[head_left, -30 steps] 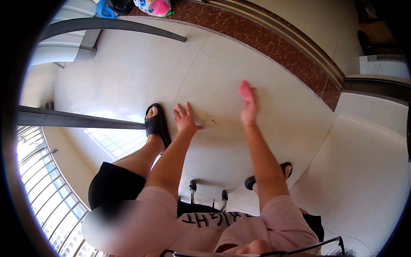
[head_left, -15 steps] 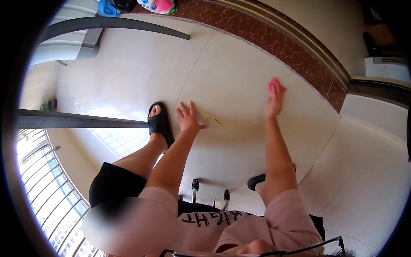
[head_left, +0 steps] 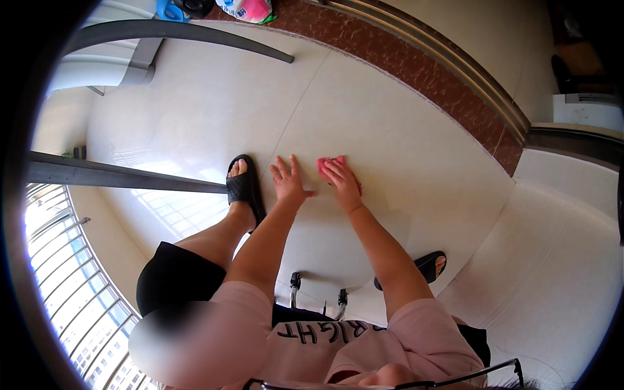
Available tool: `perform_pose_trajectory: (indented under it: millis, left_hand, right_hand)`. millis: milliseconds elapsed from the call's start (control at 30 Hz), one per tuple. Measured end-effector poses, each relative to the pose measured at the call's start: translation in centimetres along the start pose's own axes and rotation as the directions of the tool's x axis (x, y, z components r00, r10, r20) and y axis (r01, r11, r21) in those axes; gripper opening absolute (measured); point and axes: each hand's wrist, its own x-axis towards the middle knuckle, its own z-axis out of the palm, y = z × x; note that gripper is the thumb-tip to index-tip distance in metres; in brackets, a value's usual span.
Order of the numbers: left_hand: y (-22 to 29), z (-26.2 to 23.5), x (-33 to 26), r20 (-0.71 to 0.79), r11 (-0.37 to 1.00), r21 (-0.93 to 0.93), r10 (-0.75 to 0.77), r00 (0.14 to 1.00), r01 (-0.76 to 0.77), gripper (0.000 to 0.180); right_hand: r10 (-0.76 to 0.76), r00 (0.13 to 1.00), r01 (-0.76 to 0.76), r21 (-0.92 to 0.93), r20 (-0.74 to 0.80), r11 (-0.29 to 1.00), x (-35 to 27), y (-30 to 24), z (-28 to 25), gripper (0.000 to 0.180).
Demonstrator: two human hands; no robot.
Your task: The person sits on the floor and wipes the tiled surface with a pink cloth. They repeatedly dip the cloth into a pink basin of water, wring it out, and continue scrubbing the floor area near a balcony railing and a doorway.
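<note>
My right hand (head_left: 342, 182) lies over a crumpled pink cloth (head_left: 332, 160), which rests against the pale tiled floor (head_left: 383, 123). Parts of the cloth stick out past the fingertips and beside the palm. Just to the left, my left hand (head_left: 288, 182) is spread with its thumb pointing toward the right hand and nothing in it. Whether its palm touches the tiles is hard to tell. My left foot in a black slide sandal (head_left: 244, 185) stands close beside the left hand.
Dark metal legs (head_left: 130, 174) reach in from the left, with a curved one (head_left: 195, 32) farther off. A brown stone sill (head_left: 416, 78) and door track border the far side. Small caster wheels (head_left: 296, 281) stand near my body. Another black sandal (head_left: 426, 265) is by my right forearm.
My right hand has swept the pink cloth left and nearer, from the far right to beside my left hand. A dark mark on the floor is now covered. The left hand stays put.
</note>
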Motion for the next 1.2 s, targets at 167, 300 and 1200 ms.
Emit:
perform_pose_trajectory:
  millis: [167, 300, 1200]
  left_hand:
    - [-0.7, 0.6, 0.0, -0.003, 1.000, -0.006, -0.016, 1.000, 0.016, 0.135]
    - [-1.2, 1.0, 0.2, -0.037, 0.999, -0.028, 0.014, 0.999, -0.015, 0.137]
    - [-1.0, -0.2, -0.3, -0.027, 0.999, -0.035, 0.037, 0.999, -0.038, 0.131]
  right_hand:
    - [0.449, 0.861, -0.114, 0.772, -0.237, 0.625, 3.2, 0.6, -5.9, 0.043]
    - [0.418, 0.697, -0.133, 0.467, -0.582, 0.874, 3.4, 8.3, -15.4, 0.047]
    - [-0.137, 0.990, 0.139, -0.194, 0.028, 0.971, 13.7, 5.7, 3.3, 0.044]
